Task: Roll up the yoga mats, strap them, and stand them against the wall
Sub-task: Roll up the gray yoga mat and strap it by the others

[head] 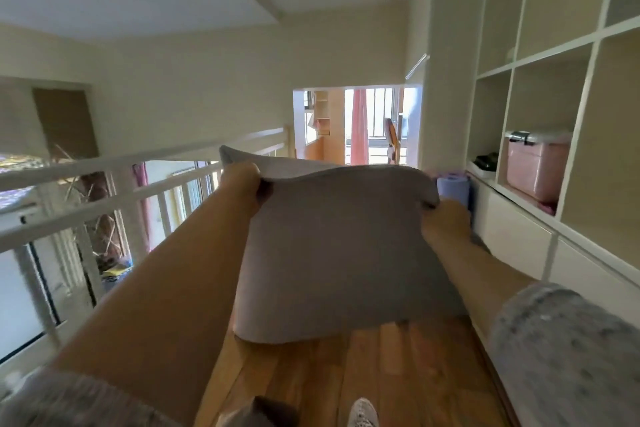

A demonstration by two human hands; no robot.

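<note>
A grey-lilac yoga mat point(339, 246) hangs unrolled in front of me, lifted off the wooden floor, its lower end curling just above the boards. My left hand point(242, 184) grips the mat's upper left edge. My right hand point(446, 222) grips its upper right edge. The top edge bows upward between both hands. Behind it, a rolled blue-purple mat point(453, 189) stands upright against the white cabinet at the right.
A white railing point(114, 180) runs along the left over an open drop. White shelving point(540, 55) and low cabinets line the right wall, holding a pink storage box point(536, 166). The wooden floor point(346, 374) is a narrow strip; my shoe point(362, 412) shows at the bottom.
</note>
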